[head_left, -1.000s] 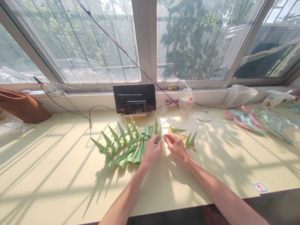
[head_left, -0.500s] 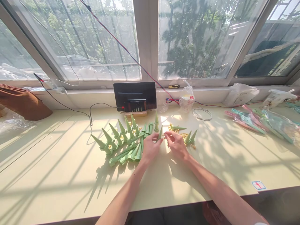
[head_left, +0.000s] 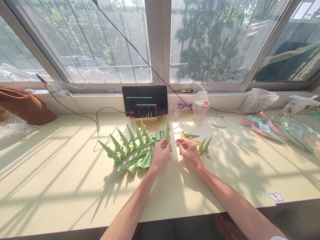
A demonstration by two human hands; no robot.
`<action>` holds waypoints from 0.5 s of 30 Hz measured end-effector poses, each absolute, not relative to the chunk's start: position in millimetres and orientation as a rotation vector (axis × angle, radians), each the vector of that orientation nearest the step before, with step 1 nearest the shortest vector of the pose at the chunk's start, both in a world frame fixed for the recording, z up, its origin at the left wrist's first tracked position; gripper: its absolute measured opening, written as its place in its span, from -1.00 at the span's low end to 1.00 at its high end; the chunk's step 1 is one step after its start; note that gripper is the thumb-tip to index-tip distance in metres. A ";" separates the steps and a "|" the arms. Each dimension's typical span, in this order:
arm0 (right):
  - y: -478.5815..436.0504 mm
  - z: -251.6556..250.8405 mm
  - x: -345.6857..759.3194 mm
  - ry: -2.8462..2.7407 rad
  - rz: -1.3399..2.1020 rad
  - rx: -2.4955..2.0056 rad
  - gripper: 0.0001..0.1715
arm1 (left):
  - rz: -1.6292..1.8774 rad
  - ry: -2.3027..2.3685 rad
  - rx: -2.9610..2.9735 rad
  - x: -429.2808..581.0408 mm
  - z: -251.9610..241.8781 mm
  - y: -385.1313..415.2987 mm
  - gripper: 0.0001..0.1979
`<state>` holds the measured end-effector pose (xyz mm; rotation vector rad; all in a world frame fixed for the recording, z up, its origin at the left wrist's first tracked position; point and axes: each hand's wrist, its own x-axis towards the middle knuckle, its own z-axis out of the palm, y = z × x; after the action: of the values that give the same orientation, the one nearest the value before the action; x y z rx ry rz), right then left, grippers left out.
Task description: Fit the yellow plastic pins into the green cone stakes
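My left hand [head_left: 160,155] is closed round a green plastic spike [head_left: 167,136], which points upward between thumb and fingers. Just across from it, my right hand [head_left: 190,153] pinches a small yellow peg-like piece [head_left: 176,142] at its fingertips, apart from the spike. Another green spike [head_left: 168,124] stands behind my left hand. To the left is a row of upright green spikes [head_left: 132,137], with several long green cones [head_left: 135,163] lying in front. Beside my right hand are loose yellow pieces [head_left: 206,155] and two short upright spikes [head_left: 207,146].
A black tablet [head_left: 145,96] with a phone [head_left: 145,111] in front stands against the window ledge. Behind the right side are a bagged cup [head_left: 200,106] and a coiled cable [head_left: 216,121]. Pink and green plastic tools [head_left: 272,128] lie far right; a brown bag [head_left: 25,105] sits far left.
My left hand has turned the held spike more upright and shifted slightly. The right hand stays pinched close by. The whole view has moved a little.
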<state>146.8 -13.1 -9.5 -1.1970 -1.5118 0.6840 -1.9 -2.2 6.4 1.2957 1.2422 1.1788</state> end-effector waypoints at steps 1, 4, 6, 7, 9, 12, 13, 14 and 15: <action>-13.3 -9.2 146.9 -1.516 0.682 -1.197 -0.72 | 1.179 1.220 1.270 -1.8 7.2 -2.8 -0.74; -13.5 -9.1 147.2 -1.526 0.679 -1.191 -0.72 | 1.166 1.178 1.211 -2.0 8.5 -3.7 -0.74; -13.3 -9.5 147.4 -1.529 0.681 -1.191 -0.72 | 1.149 1.186 1.186 -2.4 8.0 -3.2 -0.72; -13.2 -9.6 147.4 -1.530 0.685 -1.193 -0.72 | 1.138 1.198 1.175 -2.8 7.4 -2.6 -0.71; -13.1 -9.6 147.3 -1.529 0.692 -1.196 -0.71 | 1.121 1.226 1.148 -3.4 5.8 -1.2 -0.67; -13.2 -8.9 146.9 -1.521 0.711 -1.198 -0.72 | 1.113 1.256 1.110 -4.2 3.3 0.8 -0.61; -13.2 -8.6 146.9 -1.517 0.717 -1.198 -0.72 | 1.114 1.259 1.107 -4.3 2.4 1.4 -0.60; -13.2 -8.4 146.9 -1.514 0.724 -1.199 -0.72 | 1.116 1.257 1.107 -4.4 1.6 1.8 -0.60; -13.2 -8.3 147.0 -1.512 0.730 -1.200 -0.72 | 1.117 1.248 1.110 -4.5 0.7 2.2 -0.61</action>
<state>147.0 -13.2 -8.3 -1.1999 -1.5124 0.7302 -4.5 2.2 0.7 1.1098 1.2483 1.1171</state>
